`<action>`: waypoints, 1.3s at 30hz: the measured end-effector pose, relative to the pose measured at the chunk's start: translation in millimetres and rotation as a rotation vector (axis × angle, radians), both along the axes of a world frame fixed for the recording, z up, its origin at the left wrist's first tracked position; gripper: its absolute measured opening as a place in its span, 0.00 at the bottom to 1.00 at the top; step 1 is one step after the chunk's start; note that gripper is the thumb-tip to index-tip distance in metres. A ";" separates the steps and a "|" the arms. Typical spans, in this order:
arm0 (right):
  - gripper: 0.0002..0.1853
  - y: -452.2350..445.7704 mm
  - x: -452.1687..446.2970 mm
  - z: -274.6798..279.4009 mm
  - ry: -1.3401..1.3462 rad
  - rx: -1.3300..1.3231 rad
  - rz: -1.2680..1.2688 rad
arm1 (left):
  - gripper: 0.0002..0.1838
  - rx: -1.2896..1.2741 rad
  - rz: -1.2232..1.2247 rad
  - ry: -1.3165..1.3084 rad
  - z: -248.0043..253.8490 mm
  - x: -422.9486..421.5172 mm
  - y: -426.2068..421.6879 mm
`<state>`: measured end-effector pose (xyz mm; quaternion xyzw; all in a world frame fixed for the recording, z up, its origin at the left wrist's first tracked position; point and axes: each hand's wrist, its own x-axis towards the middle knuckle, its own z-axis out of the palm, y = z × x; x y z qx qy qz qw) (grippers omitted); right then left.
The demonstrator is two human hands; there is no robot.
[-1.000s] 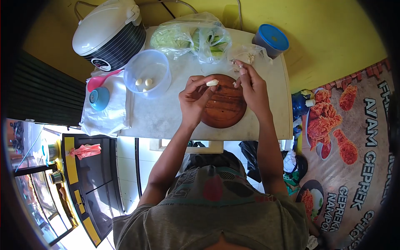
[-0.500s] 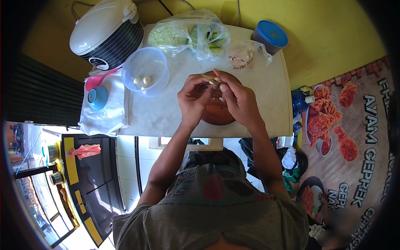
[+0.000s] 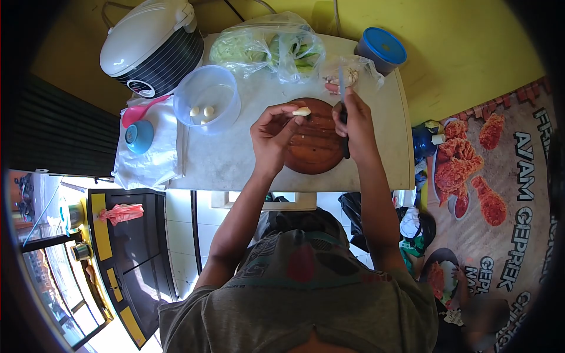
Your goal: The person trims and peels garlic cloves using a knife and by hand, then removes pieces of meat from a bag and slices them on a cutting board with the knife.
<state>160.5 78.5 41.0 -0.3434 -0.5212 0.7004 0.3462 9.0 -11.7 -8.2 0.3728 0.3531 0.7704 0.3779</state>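
Note:
Pinched between the thumb and fingers of my left hand is a pale peeled garlic clove. My right hand grips a knife by its dark handle, the blade pointing away from me. Both hands are above a round brown wooden cutting board. Beyond the knife lies a clear plastic bag with garlic, partly behind my right fingers. To the left, a clear plastic tub holds several peeled cloves.
A rice cooker stands at the back left. In front of it are a pink spoon and a blue bowl on white plastic sheeting. Bagged green vegetables and a blue-lidded container line the back.
My right hand has moved right and away from the clove, and the knife now shows upright in it. The clove in my left hand now looks bare and pale.

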 end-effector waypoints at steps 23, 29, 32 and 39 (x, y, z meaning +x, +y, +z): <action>0.24 77.6 9.3 -9.4 -0.883 0.639 -0.433 | 0.13 -0.076 -0.179 -0.468 4.2 -4.6 1.4; 0.21 43.7 0.7 10.6 -0.741 0.660 -0.224 | 0.13 -0.023 -0.157 -0.371 -2.6 -4.0 3.5; 0.18 9.1 -6.6 19.0 -0.526 0.716 -0.066 | 0.13 0.003 -0.088 -0.349 2.2 -0.7 5.4; 0.24 -34.2 -18.8 18.2 -0.304 1.108 0.031 | 0.14 0.062 0.001 -0.222 7.2 0.4 0.0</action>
